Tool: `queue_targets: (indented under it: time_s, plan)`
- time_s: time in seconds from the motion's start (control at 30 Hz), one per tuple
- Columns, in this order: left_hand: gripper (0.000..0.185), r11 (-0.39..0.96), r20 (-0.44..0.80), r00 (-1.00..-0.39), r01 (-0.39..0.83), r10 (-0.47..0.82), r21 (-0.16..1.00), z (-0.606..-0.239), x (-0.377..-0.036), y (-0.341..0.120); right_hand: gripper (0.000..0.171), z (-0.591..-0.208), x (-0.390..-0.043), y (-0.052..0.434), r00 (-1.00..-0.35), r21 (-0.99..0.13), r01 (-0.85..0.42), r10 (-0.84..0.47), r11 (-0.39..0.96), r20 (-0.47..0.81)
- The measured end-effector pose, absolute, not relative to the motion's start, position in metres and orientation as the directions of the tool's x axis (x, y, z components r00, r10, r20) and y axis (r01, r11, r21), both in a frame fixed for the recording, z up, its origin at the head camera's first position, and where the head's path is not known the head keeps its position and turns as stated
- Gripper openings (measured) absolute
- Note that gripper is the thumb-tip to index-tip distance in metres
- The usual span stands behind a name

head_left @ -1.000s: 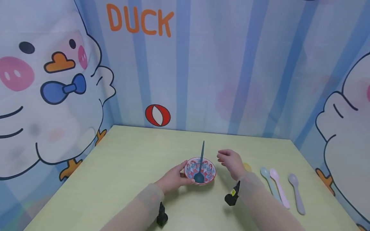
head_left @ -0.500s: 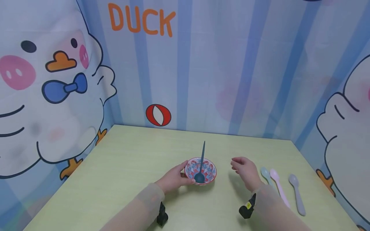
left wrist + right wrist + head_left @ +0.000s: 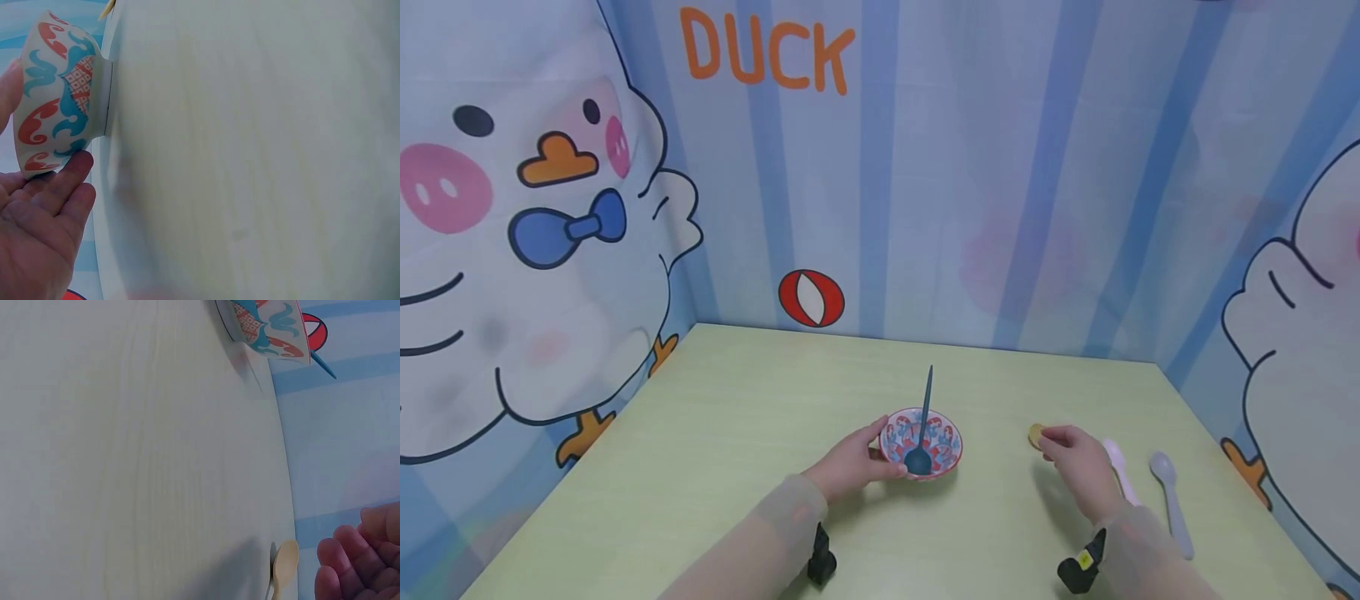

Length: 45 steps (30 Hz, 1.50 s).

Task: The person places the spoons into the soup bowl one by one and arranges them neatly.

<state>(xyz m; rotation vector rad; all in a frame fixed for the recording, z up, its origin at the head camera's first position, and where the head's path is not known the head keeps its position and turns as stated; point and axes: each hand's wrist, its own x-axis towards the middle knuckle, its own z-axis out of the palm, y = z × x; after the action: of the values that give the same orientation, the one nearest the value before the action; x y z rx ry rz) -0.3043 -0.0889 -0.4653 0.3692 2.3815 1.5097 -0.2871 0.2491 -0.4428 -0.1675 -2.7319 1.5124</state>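
A small bowl (image 3: 942, 454) with a red and blue pattern stands mid-table, a dark blue spoon (image 3: 924, 414) resting in it with its handle pointing away from me. My left hand (image 3: 867, 455) grips the bowl's left side; in the left wrist view its fingers (image 3: 47, 209) lie against the bowl (image 3: 56, 94). My right hand (image 3: 1063, 447) hovers over the table to the right, fingers loosely curled and holding nothing, right beside a yellow spoon (image 3: 1036, 434). In the right wrist view its fingertips (image 3: 350, 562) are close to that yellow spoon (image 3: 284, 565).
A pink spoon (image 3: 1118, 463) and a pale grey spoon (image 3: 1168, 490) lie right of my right hand. Printed cloth walls close the pale green table (image 3: 715, 433) at the back and both sides. The bowl (image 3: 269, 328) shows far off in the right wrist view.
My right hand has moved right, away from the bowl, and now covers the pale blue spoon beside the yellow one. The left hand and bowl have stayed put.
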Motion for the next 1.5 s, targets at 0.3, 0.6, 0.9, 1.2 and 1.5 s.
queue_targets:
  time_s: [0.3,0.6,0.9,1.2,1.5]
  plan:
    - [0.093,0.422,-0.107,-0.923,0.063,0.368,0.904,-0.465,-0.304,-0.088,0.040,-0.449,-0.274,0.274,-0.988,-0.747,0.091,0.156,0.658,0.016]
    - [0.093,0.426,-0.106,-0.925,0.065,0.366,0.902,-0.466,-0.305,-0.089,0.037,-0.455,-0.269,0.290,-0.980,-0.668,0.116,0.195,0.735,0.045]
    - [0.093,0.440,-0.096,-0.925,0.082,0.367,0.894,-0.466,-0.305,-0.090,0.031,-0.459,-0.267,0.297,-0.986,-0.601,0.137,0.166,0.788,-0.007]
    - [0.094,0.436,-0.100,-0.926,0.075,0.365,0.897,-0.467,-0.306,-0.090,0.023,-0.460,-0.269,0.296,-0.985,-0.518,0.170,0.146,0.838,-0.088]
    - [0.093,0.430,-0.102,-0.925,0.071,0.366,0.900,-0.466,-0.305,-0.090,0.019,-0.459,-0.267,0.293,-0.996,-0.475,0.088,0.086,0.876,-0.027]
